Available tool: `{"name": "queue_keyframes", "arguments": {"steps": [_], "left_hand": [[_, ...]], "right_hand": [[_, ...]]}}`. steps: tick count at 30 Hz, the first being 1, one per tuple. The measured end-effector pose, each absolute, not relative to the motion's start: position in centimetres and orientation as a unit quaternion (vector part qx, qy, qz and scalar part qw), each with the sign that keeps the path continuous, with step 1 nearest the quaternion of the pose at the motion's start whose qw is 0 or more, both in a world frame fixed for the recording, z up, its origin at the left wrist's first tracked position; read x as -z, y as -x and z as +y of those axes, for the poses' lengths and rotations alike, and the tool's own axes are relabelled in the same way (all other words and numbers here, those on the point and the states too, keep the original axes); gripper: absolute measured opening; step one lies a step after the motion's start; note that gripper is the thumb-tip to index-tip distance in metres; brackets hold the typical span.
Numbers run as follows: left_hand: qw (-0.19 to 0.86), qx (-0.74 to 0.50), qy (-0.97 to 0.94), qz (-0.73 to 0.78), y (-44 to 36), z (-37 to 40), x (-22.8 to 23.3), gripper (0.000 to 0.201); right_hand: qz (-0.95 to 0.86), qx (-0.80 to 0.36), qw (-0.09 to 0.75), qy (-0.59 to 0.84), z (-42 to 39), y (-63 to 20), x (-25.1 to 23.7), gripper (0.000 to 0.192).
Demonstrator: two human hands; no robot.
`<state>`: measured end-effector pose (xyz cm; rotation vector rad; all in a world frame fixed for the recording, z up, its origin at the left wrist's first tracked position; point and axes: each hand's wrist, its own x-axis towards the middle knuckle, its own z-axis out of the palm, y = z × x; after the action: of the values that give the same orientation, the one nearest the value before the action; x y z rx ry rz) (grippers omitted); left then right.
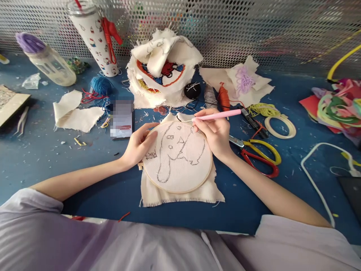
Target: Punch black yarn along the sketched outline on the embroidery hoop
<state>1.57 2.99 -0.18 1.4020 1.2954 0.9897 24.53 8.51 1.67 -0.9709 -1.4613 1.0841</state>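
Note:
A round wooden embroidery hoop (208, 171) lies on the blue table, stretching cream cloth (177, 158) with a dark outline of an elephant-like figure. My left hand (139, 145) grips the hoop's left rim. My right hand (216, 131) rests on the hoop's upper right and holds a pink-handled needle tool (217, 116), whose metal tip points left over the cloth's top edge.
Red-and-yellow scissors (261, 154) lie right of the hoop. Behind it stand a pile of embroidered cloths (162, 71), a phone (122, 119), blue yarn (100, 85), two bottles (94, 35) and thread spools (224, 98). An empty hoop ring (280, 127), coloured yarn (338, 105) and a white cable (313, 180) lie right.

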Motion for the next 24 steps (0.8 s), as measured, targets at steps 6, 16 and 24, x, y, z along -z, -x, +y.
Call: {"name": "queue_keyframes", "arguments": {"steps": [6,16,24], "left_hand": [[0.518,-0.387,-0.562,0.516,-1.6,3.3,-0.2,0.032],[0.561,-0.361,-0.555,0.498,-1.4,3.5,-0.4,0.026],[0.57,-0.379,-0.541,0.489,-1.6,3.3,-0.4,0.024]], "right_hand": [[-0.616,-0.442,0.508,0.408,8.6,-23.8,-2.4,0.017],[-0.601,-0.506,0.494,0.372,8.2,-22.4,-1.5,0.017],[-0.606,-0.486,0.496,0.388,8.5,-21.7,-1.9,0.023]]}}
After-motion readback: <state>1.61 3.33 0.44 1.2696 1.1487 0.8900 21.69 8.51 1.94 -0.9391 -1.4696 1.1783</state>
